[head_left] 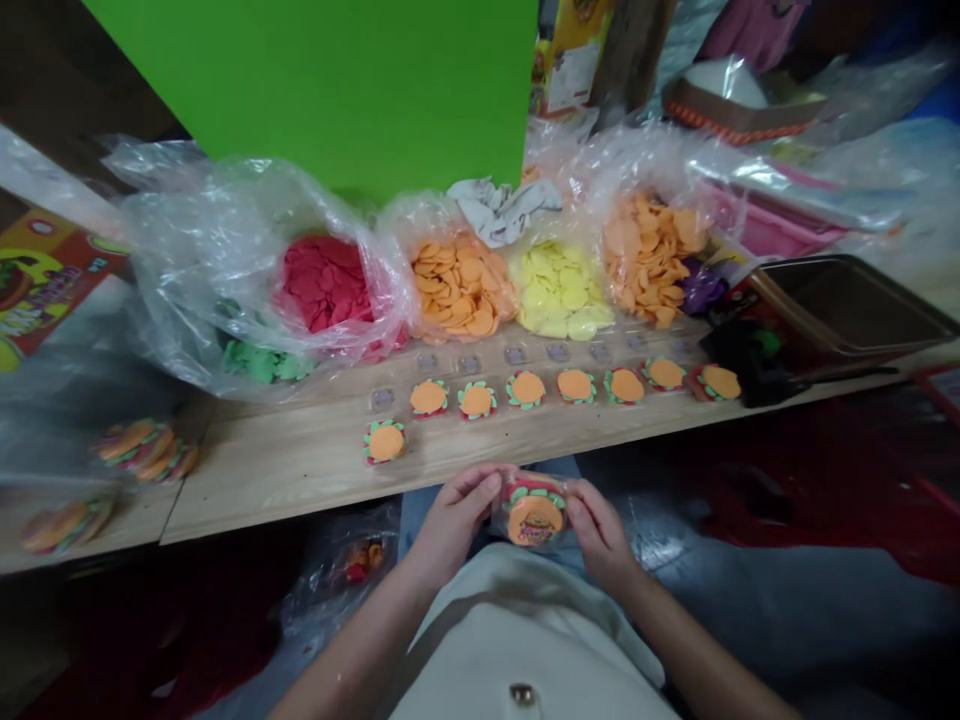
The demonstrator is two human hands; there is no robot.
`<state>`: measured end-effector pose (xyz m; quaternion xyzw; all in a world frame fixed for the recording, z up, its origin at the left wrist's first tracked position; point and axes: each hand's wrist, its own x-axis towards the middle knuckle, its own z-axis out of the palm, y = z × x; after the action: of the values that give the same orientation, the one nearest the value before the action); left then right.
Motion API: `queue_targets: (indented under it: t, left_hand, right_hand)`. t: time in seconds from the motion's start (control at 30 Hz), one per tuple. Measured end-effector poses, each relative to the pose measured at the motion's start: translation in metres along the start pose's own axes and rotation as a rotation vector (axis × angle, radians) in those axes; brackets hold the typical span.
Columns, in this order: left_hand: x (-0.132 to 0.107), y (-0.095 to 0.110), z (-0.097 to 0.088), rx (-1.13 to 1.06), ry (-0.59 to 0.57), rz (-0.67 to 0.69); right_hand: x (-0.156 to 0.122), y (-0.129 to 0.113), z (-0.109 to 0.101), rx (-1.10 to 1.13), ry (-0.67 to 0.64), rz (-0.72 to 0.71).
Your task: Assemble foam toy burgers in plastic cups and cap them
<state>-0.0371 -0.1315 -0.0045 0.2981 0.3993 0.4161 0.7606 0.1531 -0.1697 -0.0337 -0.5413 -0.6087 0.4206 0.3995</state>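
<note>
A burger-shaped disc stack (534,518) sits between the two hands, above the person's lap and just short of the near edge of the wooden surface (300,490). It is round, so it has no clear long axis. Its orange top disc, which bears a printed label, tilts up toward the head camera, with green frilled and red layers showing behind it. Neither hand is clearly nearer: the left hand (455,513) closes on its left edge and the right hand (598,530) on its right edge. Both are curled and clamped on the stack from either side, with only its width between them.

Ahead, a row of matching orange-and-green discs (575,385) lies along the surface, and the nearest lone disc (385,441) sits ahead and to the left of the left hand. Beyond them stand clear plastic bags of red discs (324,283), orange discs (454,288) and yellow discs (559,303).
</note>
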Motion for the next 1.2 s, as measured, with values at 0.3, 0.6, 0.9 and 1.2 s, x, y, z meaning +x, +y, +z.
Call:
queue_targets:
  t: [0.3,0.6,0.9,1.2]
  left_hand:
    - [-0.007,-0.023,-0.011,0.249,-0.225,-0.206]
    - [-0.033,-0.035,0.007,0.698,-0.21,0.042]
    - [0.003,-0.023,0.015,0.322,-0.486,-0.251]
    - [0.048,0.009,0.061,0.053,0.105,-0.154]
  right_hand:
    - [0.013,-0.027,-0.023,-0.419,-0.612,-0.046]
    - [-0.009,-0.013,-0.013,-0.406,-0.706,-0.159]
    - [0.008,0.006,-0.045,-0.133,-0.442,0.102]
    - [0.082,0.044,-0.321,-0.138,1.045,0.419]
